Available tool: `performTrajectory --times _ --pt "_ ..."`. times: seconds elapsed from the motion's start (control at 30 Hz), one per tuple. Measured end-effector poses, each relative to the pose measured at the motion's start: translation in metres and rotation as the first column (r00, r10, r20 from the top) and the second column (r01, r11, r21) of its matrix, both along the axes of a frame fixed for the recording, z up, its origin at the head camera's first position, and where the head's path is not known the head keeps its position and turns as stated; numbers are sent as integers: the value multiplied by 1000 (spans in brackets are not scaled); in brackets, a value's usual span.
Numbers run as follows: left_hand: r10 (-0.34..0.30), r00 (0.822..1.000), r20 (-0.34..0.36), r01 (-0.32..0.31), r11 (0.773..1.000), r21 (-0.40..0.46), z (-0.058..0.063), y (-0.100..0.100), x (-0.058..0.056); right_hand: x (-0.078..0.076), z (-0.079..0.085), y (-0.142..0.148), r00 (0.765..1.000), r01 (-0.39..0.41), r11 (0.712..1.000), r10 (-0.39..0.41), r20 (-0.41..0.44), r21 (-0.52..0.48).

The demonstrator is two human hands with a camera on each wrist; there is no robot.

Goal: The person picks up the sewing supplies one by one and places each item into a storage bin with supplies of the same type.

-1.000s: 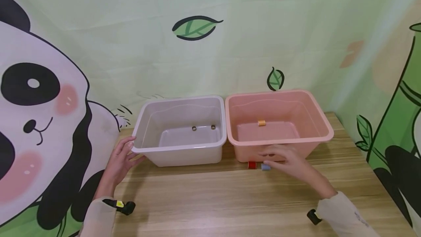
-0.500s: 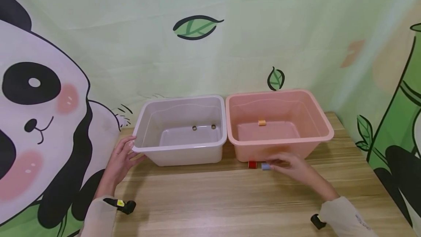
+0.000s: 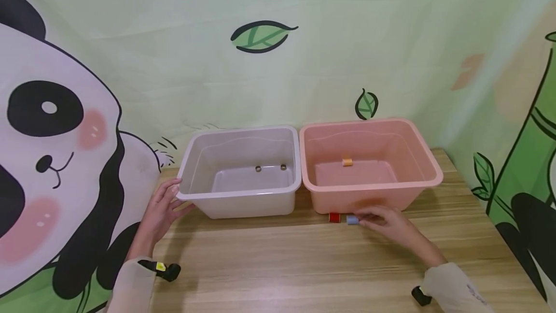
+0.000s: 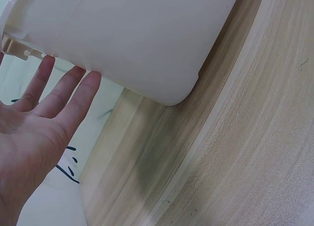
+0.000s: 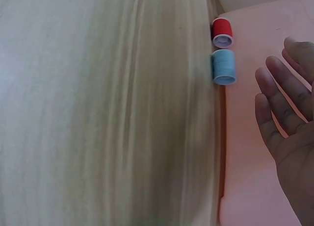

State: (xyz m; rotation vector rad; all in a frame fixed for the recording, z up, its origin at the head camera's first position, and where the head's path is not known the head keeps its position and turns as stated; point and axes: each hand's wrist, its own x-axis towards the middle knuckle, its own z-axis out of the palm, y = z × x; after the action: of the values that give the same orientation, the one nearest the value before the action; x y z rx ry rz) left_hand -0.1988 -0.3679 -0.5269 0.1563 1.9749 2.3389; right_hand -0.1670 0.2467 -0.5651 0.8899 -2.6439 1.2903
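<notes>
My left hand [image 3: 158, 211] touches the left front corner of the white plastic bin [image 3: 247, 206]; in the left wrist view its straight fingers [image 4: 81, 96] rest against the bin's side under the rim. My right hand [image 3: 393, 226] is low before the pink bin [image 3: 369, 197], with its fingertips right at the end of a light blue thread spool [image 3: 352, 220]. The right wrist view shows its fingers [image 5: 282, 88] extended and spread, beside the blue spool [image 5: 224, 67]. A red thread spool [image 3: 334, 217] lies just left of the blue one on the table.
An orange thread spool [image 3: 347, 162] lies inside the pink bin. Two small metallic rings [image 3: 258, 168] are in the white bin. The bins stand side by side on a wood-grain table [image 3: 269, 264], against a panda-printed cloth [image 3: 208, 81].
My right hand has come down from in front of the pink bin's wall to the blue spool's end, its fingers drawing closer together. The left hand stays at the white bin.
</notes>
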Motion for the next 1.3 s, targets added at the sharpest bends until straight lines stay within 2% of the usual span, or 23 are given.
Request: performTrajectory --times 0.2,0.47,0.8,1.13,1.3 --pt "5 1000 1 -5 1000 0 0 1 0 -2 -10 2 1000 -1 1000 0 -24 -9" --pt "-6 1000 -4 6 1000 4 1 0 0 -1 -18 5 999 39 999 -39 26 -5" --pt "-6 1000 -10 7 1000 12 0 1 0 0 -25 3 990 103 992 -109 85 74" --pt "-13 1000 -8 14 1000 8 0 -1 -1 -1 -30 -1 986 136 986 -144 89 97" --pt "-8 1000 -6 8 1000 3 -1 -1 -1 -2 -31 -5 986 149 983 -156 64 106"
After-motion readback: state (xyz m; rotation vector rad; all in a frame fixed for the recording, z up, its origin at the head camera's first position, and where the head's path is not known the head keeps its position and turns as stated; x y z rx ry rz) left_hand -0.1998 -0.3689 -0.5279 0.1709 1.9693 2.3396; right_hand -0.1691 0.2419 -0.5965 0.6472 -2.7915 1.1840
